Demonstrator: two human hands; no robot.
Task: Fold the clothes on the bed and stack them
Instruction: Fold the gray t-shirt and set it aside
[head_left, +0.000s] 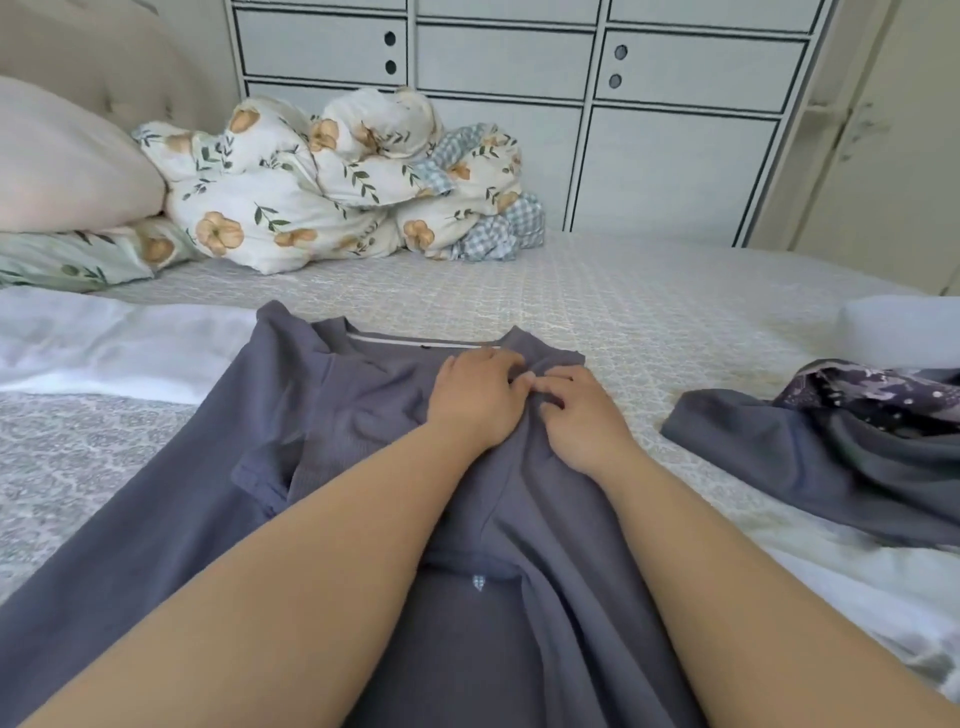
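Head view: grey garment (363, 415) lies lengthwise, neckline pointing away.

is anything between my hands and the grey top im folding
Nothing visible does. The left hand and right hand already rest directly on the grey top near its neckline, fingers curled into the fabric. The other clothes lie apart on the bed, to the right.
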